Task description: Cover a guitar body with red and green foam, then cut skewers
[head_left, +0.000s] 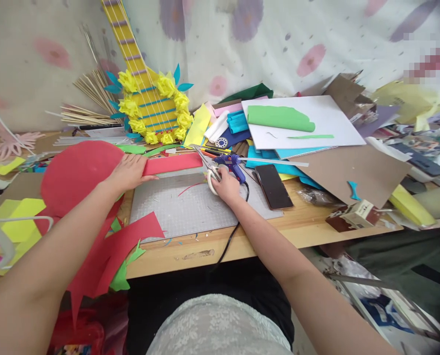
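Observation:
My right hand (225, 185) is closed around the white handles of a pair of scissors (205, 159). Their blades point up and to the left, near the right end of a red strip (173, 163). This strip lies along the far side of a grey cutting mat (179, 207). Flat, with fingers stretched out, my left hand (129, 171) rests on the left end of the strip, next to a large red round piece (81, 172). A blue glue gun (231, 161) lies just beyond my right hand. More red material (131, 241) hangs over the table's front edge.
A yellow guitar-shaped piece (153, 106) with yellow flowers leans at the back. A phone (274, 186) lies right of the mat, and a black cord (229, 241) runs over the edge. Green foam (279, 118) rests on a white board (338, 133); wooden sticks (90, 116) stand behind.

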The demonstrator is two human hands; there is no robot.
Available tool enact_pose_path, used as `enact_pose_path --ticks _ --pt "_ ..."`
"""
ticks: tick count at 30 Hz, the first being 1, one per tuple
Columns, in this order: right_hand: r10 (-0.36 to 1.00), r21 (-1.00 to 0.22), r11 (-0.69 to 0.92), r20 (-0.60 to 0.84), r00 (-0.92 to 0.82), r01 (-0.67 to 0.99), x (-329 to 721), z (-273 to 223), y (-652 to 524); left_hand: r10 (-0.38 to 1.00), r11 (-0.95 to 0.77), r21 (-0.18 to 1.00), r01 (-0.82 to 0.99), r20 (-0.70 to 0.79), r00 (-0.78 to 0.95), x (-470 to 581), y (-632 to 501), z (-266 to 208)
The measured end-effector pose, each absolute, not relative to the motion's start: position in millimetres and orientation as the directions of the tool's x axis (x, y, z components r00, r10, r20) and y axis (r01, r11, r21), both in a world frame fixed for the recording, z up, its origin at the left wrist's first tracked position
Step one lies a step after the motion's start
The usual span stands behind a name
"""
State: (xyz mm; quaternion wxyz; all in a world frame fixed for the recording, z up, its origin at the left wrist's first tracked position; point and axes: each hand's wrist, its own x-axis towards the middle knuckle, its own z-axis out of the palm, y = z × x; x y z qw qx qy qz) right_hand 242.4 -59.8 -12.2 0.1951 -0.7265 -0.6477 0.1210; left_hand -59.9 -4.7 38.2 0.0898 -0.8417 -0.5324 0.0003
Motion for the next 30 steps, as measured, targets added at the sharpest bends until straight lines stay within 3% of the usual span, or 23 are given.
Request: enact_pose_path --ticks 5,9,13,15,17,19,20,22,24,27,30 --pt "0.986 -0.448 -0.077 0.098 0.135 0.891 240.1 -13.9 -62.0 0.94 -0.17 -0.218 0.961 0.256 0.224 -59.5 -5.9 70.1" --pt "0.984 -0.421 -0.006 0.158 0.08 0.907 238.2 -17.7 -60.9 0.906 0.024 -0.126 0.992 0.421 0.031 -55.2 -5.8 91.6" --pt "0.98 -0.395 0.106 0.196 -0.029 0.912 237.6 -15.2 -54.0 0.912 -0.04 -0.101 0.994 0.403 0.078 -31.0 -8.2 98.7" --pt "0.983 -0.507 0.141 0.173 -0.06 0.851 235.0 -9.1 -48.2 0.91 -0.107 -0.08 0.991 0.393 0.13 -11.1 -11.9 94.1" --pt "0.989 -0.728 0.14 0.128 -0.068 0.671 228.8 0.4 -42.0 0.902 -0.156 -0.023 0.987 0.403 0.152 10.5 -16.3 84.6" --pt "0.995 -0.936 0.084 0.061 -0.076 0.341 218.6 11.9 -36.4 0.889 -0.227 0.037 0.973 0.416 0.192 30.4 -20.1 73.2" --pt "0.994 -0.985 0.066 0.051 -0.095 0.162 212.4 17.5 -33.8 0.883 -0.262 0.055 0.963 0.415 0.217 39.0 -21.4 68.1" --pt "0.995 -0.985 0.071 0.082 -0.063 -0.156 200.0 26.5 -29.1 0.872 -0.334 0.069 0.94 0.4 0.281 52.0 -22.5 61.9" --pt "0.996 -0.924 0.084 0.069 0.055 -0.374 190.5 31.9 -24.5 0.866 -0.391 0.085 0.917 0.371 0.335 58.7 -21.1 63.8" --pt "0.991 -0.826 0.074 -0.001 0.131 -0.559 185.9 34.6 -17.5 0.87 -0.43 0.158 0.889 0.334 0.362 56.6 -14.6 81.3" --pt "0.993 -0.773 0.013 -0.063 0.097 -0.635 189.2 36.3 -10.5 0.891 -0.413 0.189 0.891 0.286 0.353 46.3 -4.9 104.5"
